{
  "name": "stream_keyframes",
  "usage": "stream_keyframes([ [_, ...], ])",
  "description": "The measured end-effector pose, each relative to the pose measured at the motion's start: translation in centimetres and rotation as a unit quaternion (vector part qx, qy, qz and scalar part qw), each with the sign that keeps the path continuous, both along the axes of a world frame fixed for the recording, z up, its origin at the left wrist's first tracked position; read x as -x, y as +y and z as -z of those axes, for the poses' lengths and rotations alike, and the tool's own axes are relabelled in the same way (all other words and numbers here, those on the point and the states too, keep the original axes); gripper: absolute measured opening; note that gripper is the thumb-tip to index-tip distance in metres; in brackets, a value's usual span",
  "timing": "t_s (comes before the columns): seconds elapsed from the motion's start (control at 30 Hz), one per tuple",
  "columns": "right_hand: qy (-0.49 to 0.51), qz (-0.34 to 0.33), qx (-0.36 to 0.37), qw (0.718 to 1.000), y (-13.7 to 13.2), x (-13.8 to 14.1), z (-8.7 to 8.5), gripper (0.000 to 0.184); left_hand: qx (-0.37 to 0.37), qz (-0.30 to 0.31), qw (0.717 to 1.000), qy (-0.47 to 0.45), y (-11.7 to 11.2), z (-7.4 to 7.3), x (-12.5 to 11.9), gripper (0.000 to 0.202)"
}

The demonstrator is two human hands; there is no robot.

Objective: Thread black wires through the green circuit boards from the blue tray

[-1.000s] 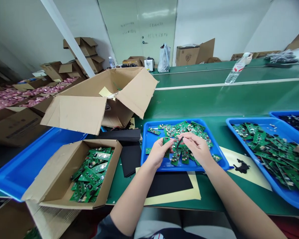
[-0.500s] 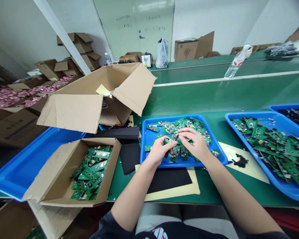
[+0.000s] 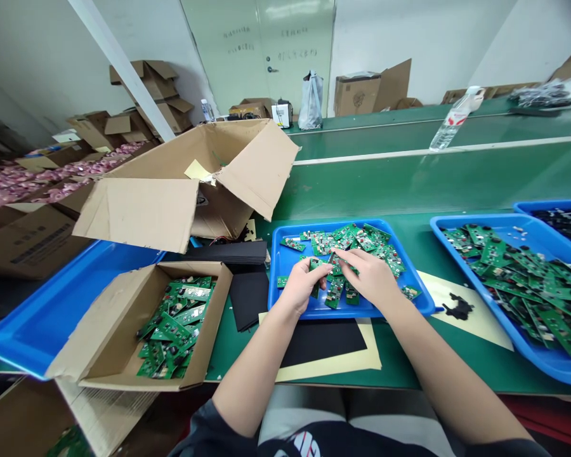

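My left hand [image 3: 301, 287] and my right hand [image 3: 368, 274] meet over a blue tray [image 3: 284, 259] heaped with several small green circuit boards [image 3: 368, 241]. The left hand's fingers are curled round one green circuit board [image 3: 316, 266], held just above the heap. The right hand's fingertips pinch at the top of that same board, where a small dark piece [image 3: 332, 258] shows between thumb and forefinger. Both wrists rest near the tray's front edge.
A small cardboard box [image 3: 118, 343] of green boards sits at the left on an empty blue tray [image 3: 52, 311]. Behind it lies a large open carton [image 3: 171, 197]. Black sheets [image 3: 321, 343] lie in front; another blue tray [image 3: 528, 279] of boards stands right. A water bottle [image 3: 450, 124] stands on the conveyor.
Both hands have sunk a little toward the heap, and the right fingers have closed in on the board in my left hand. A stranger's hand at the far right tray is gone.
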State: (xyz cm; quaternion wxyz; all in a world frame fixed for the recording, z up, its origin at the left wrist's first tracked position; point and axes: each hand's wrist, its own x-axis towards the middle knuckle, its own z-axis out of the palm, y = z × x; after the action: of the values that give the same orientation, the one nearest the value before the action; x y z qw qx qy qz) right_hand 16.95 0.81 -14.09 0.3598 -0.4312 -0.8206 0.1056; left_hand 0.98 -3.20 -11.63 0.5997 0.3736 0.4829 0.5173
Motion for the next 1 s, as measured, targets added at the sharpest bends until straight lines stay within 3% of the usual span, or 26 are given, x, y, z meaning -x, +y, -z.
stream_keyframes([
  [0.13, 0.022, 0.023, 0.027, 0.999, 0.3, -0.1, 0.2, 0.029, 0.003, 0.004, 1.0, -0.001, 0.0, -0.1, 0.0, 0.028],
  [0.33, 0.116, -0.026, 0.074, 0.99, -0.2, 0.6, -0.4, 0.023, 0.002, -0.001, 1.0, 0.011, 0.0, -0.1, 0.0, 0.033],
  [0.6, 0.21, -0.019, 0.09, 0.973, -0.8, 1.2, -0.4, 0.018, 0.005, 0.031, 0.999, 0.028, 0.0, 0.1, -0.2, 0.035],
  [0.9, 0.211, 0.029, 0.035, 0.976, -0.8, 0.3, -1.1, 0.014, 0.053, 0.046, 0.997, -0.026, 0.0, -0.1, -0.3, 0.034],
  [1.0, 0.162, -0.013, 0.029, 0.986, -0.6, -0.4, -1.6, 0.014, 0.085, 0.044, 0.994, -0.045, 0.1, -0.4, -0.2, 0.025],
])
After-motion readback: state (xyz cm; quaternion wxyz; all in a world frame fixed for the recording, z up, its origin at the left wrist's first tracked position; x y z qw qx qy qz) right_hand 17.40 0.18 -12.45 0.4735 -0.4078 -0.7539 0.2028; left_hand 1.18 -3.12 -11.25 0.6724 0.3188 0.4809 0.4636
